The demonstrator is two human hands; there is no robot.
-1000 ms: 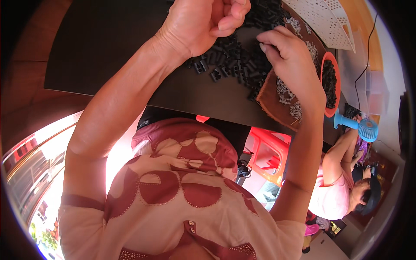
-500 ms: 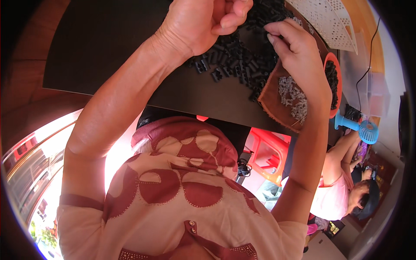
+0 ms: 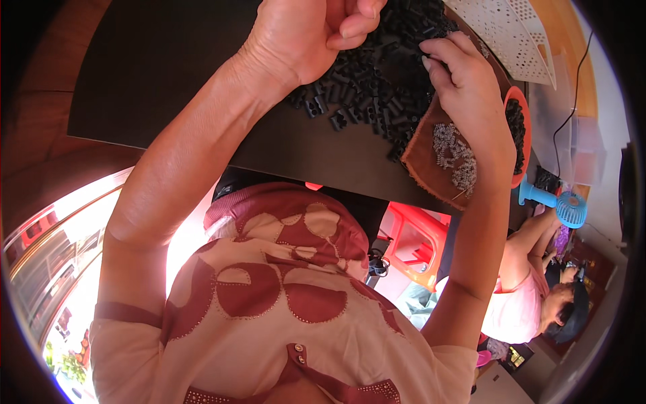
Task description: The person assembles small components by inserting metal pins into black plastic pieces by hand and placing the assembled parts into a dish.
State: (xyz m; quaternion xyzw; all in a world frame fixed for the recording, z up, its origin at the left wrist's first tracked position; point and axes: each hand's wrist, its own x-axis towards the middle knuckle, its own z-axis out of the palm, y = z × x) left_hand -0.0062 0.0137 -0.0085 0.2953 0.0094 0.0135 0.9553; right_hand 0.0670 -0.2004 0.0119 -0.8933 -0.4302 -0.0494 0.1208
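My left hand [image 3: 309, 37] is at the top edge of the view, palm turned inward and fingers curled; its upper part is cut off, so what it holds is hidden. My right hand [image 3: 468, 81] bends over the edge of a heap of small black plastic pieces [image 3: 367, 94], thumb and forefinger brought close together. Anything between those fingertips blends into the dark pieces behind. Below the right wrist, a pile of small clear-grey parts [image 3: 454, 151] lies on a brown cloth [image 3: 424, 158].
An orange-red bowl [image 3: 527, 128] of black pieces stands right of my right wrist. Beyond are a white perforated basket [image 3: 515, 40] and a blue handheld fan [image 3: 570, 209]. A red plastic stool [image 3: 420, 242] is below the dark table [image 3: 168, 74]. Another person [image 3: 525, 303] sits at the right.
My right hand has shifted slightly right and down, its fingertips still close together. My left hand has moved slightly left and up, with fingers still curled.
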